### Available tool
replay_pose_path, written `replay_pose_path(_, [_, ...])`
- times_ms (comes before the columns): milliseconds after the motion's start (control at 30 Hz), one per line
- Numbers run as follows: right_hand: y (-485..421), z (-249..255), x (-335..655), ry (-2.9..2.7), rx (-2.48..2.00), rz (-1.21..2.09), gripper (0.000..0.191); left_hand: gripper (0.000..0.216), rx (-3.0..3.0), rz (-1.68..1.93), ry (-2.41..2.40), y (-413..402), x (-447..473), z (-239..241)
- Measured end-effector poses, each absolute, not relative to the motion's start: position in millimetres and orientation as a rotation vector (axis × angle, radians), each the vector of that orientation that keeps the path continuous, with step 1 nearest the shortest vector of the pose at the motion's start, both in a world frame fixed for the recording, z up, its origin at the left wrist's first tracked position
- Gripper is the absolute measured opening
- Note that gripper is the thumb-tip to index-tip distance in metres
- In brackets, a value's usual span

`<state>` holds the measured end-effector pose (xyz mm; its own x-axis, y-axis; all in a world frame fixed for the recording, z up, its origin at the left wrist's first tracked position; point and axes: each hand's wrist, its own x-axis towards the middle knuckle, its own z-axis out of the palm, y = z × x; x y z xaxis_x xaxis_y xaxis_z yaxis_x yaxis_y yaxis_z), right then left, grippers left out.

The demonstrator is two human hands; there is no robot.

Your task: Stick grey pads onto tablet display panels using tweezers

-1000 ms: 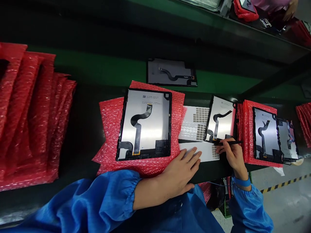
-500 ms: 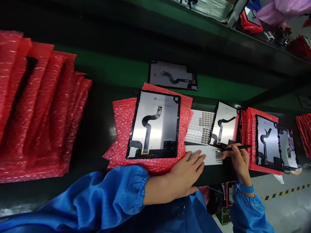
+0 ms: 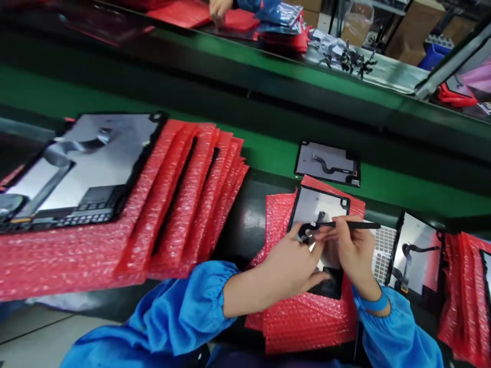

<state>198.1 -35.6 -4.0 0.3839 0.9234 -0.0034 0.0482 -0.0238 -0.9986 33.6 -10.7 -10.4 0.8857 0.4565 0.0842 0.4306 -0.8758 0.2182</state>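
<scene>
In the head view, a display panel with a silver back and black frame lies on a stack of red bubble-wrap pouches. My left hand rests over its left part, thumb apart from the fingers, fingertips at the black flex cable. My right hand is closed on slim black tweezers, held level above the panel with their tip pointing left at the cable. The fingers partly cover the cable and the tweezers' tip.
Left stands a large pile of pouches with another panel on top. One panel lies behind, another to the right beside a sticker sheet. A co-worker's hand shows beyond the green ledge.
My view has swung left. My right hand has brought the tweezers from the sticker sheet to the middle panel. My left hand has moved from the pouch edge onto that panel.
</scene>
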Motion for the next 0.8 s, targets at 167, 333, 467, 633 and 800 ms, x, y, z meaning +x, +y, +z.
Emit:
replay_pose_path(167, [3, -22, 183, -0.995, -1.470, 0.983, 0.040, 0.088, 2.849, 0.146, 0.676, 0, 33, -15])
replay_pose_path(333, [7, -28, 186, -1.015, -1.547, 1.005, 0.038, 0.080, 2.811, 0.003, 0.672, 5, 35, -3])
replay_pose_path(467, [6, -29, 187, -1.017, -1.572, 1.013, 0.035, 0.075, 2.791, 0.038, 0.683, 8, 35, -4])
replay_pose_path(633, [5, -28, 186, -1.015, -1.589, 1.010, 0.034, 0.075, 2.782, 0.105, 0.679, 6, 38, -11])
replay_pose_path(800, [6, -27, 186, -1.029, -1.586, 1.041, 0.035, 0.083, 2.777, 0.129, 0.671, 14, 35, -15])
